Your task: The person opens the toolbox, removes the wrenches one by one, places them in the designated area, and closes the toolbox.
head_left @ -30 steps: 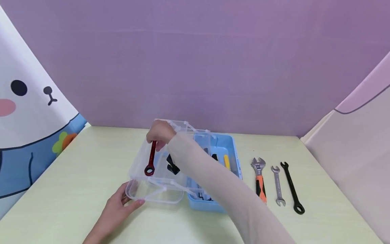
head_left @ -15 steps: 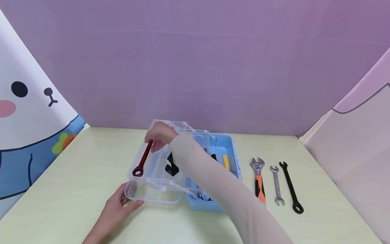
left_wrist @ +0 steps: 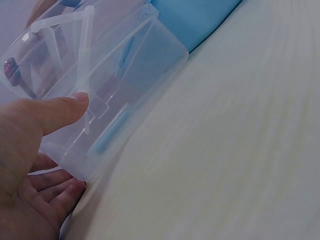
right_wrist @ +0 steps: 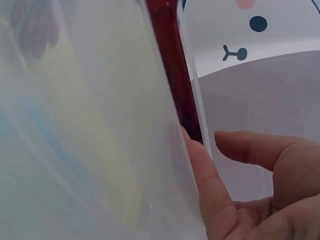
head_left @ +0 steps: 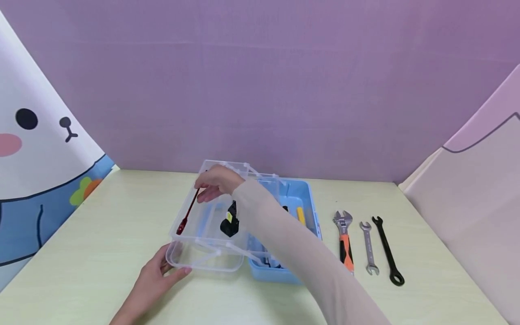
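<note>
A blue toolbox [head_left: 276,273] stands with its clear plastic lid [head_left: 227,267] folded out to the left and a clear tray [head_left: 211,231] raised on link arms. My left hand [head_left: 152,277] grips the lid's near left corner, thumb on top and fingers below. Along the tray's left wall a red ratcheting wrench [head_left: 188,214] stands on its narrow edge. At its far end is my right hand [head_left: 219,183]; in the right wrist view one finger touches the red wrench, while the thumb is apart from it. A black object [head_left: 229,225] with a yellow patch lies in the tray.
Right of the toolbox lie an adjustable wrench [head_left: 344,241] with an orange and black handle, a silver open-end wrench [head_left: 369,248] and a black combination wrench [head_left: 388,250]. A yellow item [head_left: 301,215] sits inside the toolbox. Purple cloth [head_left: 260,90] hangs behind the table.
The red wrench has shifted left to the tray's wall and turned onto its edge. My right hand has loosened from it and shifted slightly right. The left hand keeps its place.
</note>
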### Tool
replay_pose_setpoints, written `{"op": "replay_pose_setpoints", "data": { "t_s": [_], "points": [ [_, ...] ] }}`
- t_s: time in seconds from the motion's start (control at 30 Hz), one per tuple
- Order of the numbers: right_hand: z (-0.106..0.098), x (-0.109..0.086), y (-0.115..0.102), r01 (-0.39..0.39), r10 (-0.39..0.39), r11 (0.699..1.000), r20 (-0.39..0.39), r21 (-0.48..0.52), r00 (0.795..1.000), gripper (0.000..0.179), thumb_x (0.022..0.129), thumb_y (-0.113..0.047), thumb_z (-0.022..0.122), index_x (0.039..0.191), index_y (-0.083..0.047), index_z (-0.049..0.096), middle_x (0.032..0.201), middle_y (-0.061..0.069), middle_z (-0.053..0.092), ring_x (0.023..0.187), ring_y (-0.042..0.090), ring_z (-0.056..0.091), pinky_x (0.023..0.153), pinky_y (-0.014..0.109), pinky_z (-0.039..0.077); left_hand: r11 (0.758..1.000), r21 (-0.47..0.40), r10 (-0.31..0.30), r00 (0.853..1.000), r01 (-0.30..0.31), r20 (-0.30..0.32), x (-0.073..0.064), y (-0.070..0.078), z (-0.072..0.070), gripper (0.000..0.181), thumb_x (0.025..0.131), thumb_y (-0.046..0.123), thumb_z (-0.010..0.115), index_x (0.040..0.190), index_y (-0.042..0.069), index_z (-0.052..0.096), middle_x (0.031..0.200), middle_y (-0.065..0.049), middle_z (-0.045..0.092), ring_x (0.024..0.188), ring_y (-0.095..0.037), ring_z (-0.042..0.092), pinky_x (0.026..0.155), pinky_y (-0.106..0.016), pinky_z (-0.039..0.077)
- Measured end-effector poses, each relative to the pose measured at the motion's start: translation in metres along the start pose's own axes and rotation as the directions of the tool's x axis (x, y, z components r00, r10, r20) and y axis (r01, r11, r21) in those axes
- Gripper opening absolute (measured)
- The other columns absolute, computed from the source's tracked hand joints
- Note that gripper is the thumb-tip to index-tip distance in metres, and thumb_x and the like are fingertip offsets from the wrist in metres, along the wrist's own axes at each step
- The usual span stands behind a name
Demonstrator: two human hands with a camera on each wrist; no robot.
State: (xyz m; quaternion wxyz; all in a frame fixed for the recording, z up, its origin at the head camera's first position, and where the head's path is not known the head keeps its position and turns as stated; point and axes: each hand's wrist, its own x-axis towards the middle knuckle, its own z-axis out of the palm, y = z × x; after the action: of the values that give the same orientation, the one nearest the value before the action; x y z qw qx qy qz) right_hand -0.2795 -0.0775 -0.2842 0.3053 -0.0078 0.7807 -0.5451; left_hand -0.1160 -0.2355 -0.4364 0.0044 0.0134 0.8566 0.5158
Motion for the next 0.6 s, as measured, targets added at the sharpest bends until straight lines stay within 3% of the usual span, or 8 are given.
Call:
{"op": "replay_pose_setpoints", "data": {
  "t_s": [0.17, 0.33, 0.6],
  "points": [
    [0.003, 0.001, 0.001, -0.008, 0.008, 1.0, 0.002, 0.026, 1.0, 0.011, 0.087, -0.002, 0.063, 0.077, 0.003, 0.063, 0.077, 0.022, 0.07, 0.051, 0.02, 0.063, 0.047, 0.026, 0.055, 1.0, 0.004, 0.002, 1.0, -0.002, -0.007, -0.002, -0.001, -0.001, 0.069, 0.083, 0.021, 0.075, 0.137, -0.002, 0.039, 0.136, -0.033, 0.047, 0.12, -0.042, 0.054, 0.088, -0.033, 0.056],
    [0.008, -0.002, 0.001, 0.001, -0.001, 1.0, -0.019, 0.006, 1.0, 0.012, 0.087, -0.001, 0.063, 0.076, 0.002, 0.062, 0.064, 0.016, 0.064, 0.049, 0.019, 0.061, 0.045, 0.025, 0.054, 1.0, 0.011, -0.001, 1.0, 0.002, -0.012, -0.005, -0.001, -0.002, 0.069, 0.082, 0.02, 0.075, 0.137, -0.003, 0.039, 0.135, -0.033, 0.047, 0.12, -0.043, 0.054, 0.089, -0.035, 0.056],
    [0.013, -0.004, 0.001, 0.024, -0.029, 0.998, -0.076, -0.054, 0.997, 0.01, 0.088, 0.005, 0.06, 0.078, 0.008, 0.063, 0.067, 0.019, 0.064, 0.047, 0.018, 0.059, 0.043, 0.022, 0.051, 1.0, 0.023, 0.013, 1.0, -0.012, -0.02, -0.006, 0.0, -0.001, 0.069, 0.082, 0.021, 0.075, 0.137, -0.003, 0.04, 0.135, -0.033, 0.047, 0.12, -0.043, 0.054, 0.09, -0.036, 0.055]
  ]
}}
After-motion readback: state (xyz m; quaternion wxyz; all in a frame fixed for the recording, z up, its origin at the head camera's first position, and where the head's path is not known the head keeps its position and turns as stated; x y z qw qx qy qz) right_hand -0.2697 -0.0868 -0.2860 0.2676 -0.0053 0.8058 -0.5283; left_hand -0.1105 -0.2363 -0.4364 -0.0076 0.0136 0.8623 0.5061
